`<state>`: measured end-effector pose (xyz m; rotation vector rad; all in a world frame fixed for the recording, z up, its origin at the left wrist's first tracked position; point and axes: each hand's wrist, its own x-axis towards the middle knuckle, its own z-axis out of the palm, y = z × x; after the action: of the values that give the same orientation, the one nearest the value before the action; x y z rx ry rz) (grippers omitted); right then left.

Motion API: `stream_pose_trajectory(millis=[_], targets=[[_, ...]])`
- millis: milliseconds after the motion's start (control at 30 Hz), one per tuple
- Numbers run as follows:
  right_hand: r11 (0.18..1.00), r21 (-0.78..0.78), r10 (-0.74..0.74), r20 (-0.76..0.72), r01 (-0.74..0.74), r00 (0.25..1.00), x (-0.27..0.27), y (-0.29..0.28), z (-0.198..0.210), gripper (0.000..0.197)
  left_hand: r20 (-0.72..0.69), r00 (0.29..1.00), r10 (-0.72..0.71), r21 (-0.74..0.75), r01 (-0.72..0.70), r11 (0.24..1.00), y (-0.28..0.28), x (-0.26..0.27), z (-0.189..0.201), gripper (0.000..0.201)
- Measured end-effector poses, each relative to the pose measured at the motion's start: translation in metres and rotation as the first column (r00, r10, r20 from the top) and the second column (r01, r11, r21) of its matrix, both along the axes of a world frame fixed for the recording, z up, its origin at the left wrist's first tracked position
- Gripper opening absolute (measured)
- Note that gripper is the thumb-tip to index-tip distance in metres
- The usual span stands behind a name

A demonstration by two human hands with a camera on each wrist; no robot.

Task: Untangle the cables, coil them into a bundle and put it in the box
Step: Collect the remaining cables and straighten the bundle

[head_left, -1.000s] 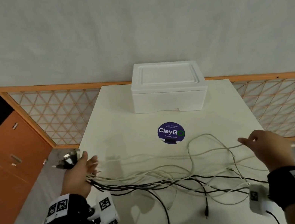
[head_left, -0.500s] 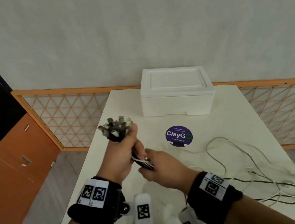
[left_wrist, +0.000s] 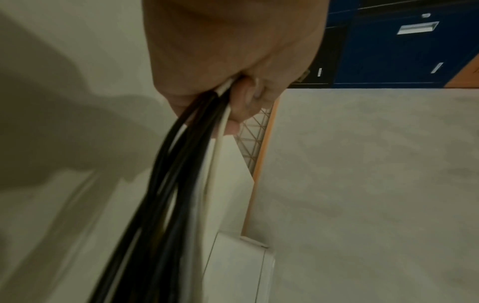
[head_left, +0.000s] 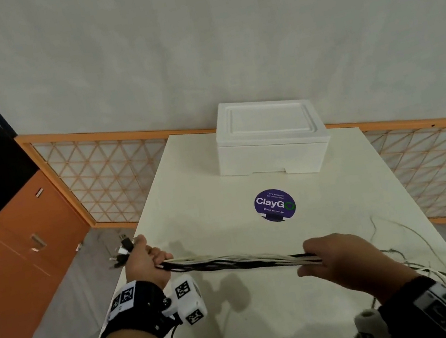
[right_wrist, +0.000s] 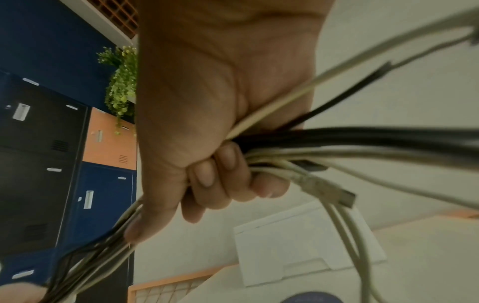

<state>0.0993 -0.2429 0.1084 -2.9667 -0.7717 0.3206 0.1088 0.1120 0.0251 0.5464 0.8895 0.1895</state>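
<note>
Several black and white cables [head_left: 232, 261] run as one straight bunch between my two hands above the table. My left hand [head_left: 143, 262] grips the plug end at the table's left edge, with the plugs [head_left: 124, 250] sticking out past the fist. My right hand [head_left: 329, 254] grips the bunch further along; the loose tails [head_left: 430, 269] trail off to the right edge. In the left wrist view, the cables [left_wrist: 186, 164] leave the closed fist [left_wrist: 233, 82]. The right wrist view shows fingers [right_wrist: 220, 184] curled round the cables [right_wrist: 337, 143], a USB plug [right_wrist: 339, 194] hanging out. The white foam box [head_left: 269, 136] stands closed at the table's far end.
A round purple ClayGo sticker [head_left: 274, 205] lies on the white table [head_left: 221, 199] between the box and my hands. An orange lattice partition [head_left: 104, 177] runs behind the table. Orange and blue cabinets [head_left: 7, 251] stand to the left.
My hands, close together half a second ago, have drawn apart. The right hand slid rightward along the bunch, pulling it straight. The left hand dropped toward the table's left edge.
</note>
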Motion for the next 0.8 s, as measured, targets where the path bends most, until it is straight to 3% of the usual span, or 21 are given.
stream_pose_trajectory(millis=[100, 233, 300, 333, 400, 467, 533, 567, 633, 700, 800], targets=[[0.999, -0.021, 0.036, 0.121, -0.033, 0.992, -0.006, -0.013, 0.011, 0.042, -0.033, 0.999, -0.002, -0.009, 0.002, 1.000, 0.004, 0.003, -0.009, 0.046], [0.993, -0.112, 0.045, 0.186, -0.024, 0.982, -0.002, -0.026, 0.020, 0.027, -0.019, 1.000, -0.014, -0.035, 0.013, 0.999, -0.004, 0.004, -0.009, 0.044], [0.997, -0.034, -0.053, 0.245, 0.063, 0.968, 0.010, -0.037, 0.013, 0.021, 0.018, 0.999, -0.045, -0.073, 0.046, 0.996, -0.017, 0.003, -0.003, 0.043], [0.989, -0.033, -0.131, 0.232, 0.143, 0.964, 0.018, -0.044, 0.007, 0.020, 0.047, 0.996, -0.073, -0.089, 0.077, 0.993, -0.027, 0.002, 0.003, 0.042], [0.937, -0.219, -0.254, 0.104, 0.272, 0.962, 0.035, -0.055, -0.004, 0.020, 0.109, 0.985, -0.132, -0.111, 0.144, 0.983, -0.049, 0.001, 0.014, 0.041], [0.895, -0.355, -0.297, -0.024, 0.270, 0.955, 0.046, -0.054, -0.006, 0.047, 0.154, 0.968, -0.196, -0.093, 0.212, 0.973, -0.071, 0.002, 0.023, 0.039], [0.965, -0.159, -0.235, -0.175, 0.208, 0.956, 0.053, -0.031, -0.009, 0.079, 0.194, 0.945, -0.264, -0.062, 0.280, 0.958, -0.090, 0.004, 0.031, 0.033], [0.990, -0.016, -0.143, -0.213, 0.143, 0.966, 0.052, -0.009, -0.008, 0.084, 0.203, 0.932, -0.299, -0.032, 0.311, 0.950, -0.098, 0.005, 0.032, 0.025], [0.974, 0.223, 0.009, -0.232, 0.044, 0.973, 0.042, 0.043, -0.006, 0.082, 0.210, 0.907, -0.365, 0.047, 0.364, 0.930, -0.115, 0.007, 0.037, 0.015], [0.919, 0.393, 0.126, -0.234, -0.025, 0.964, 0.029, 0.086, -0.010, 0.071, 0.200, 0.865, -0.459, 0.139, 0.439, 0.888, -0.131, 0.007, 0.042, 0.025], [0.838, 0.546, 0.136, -0.249, 0.023, 0.959, 0.023, 0.105, -0.015, 0.052, 0.161, 0.793, -0.588, 0.275, 0.536, 0.798, -0.144, 0.005, 0.050, 0.039]])
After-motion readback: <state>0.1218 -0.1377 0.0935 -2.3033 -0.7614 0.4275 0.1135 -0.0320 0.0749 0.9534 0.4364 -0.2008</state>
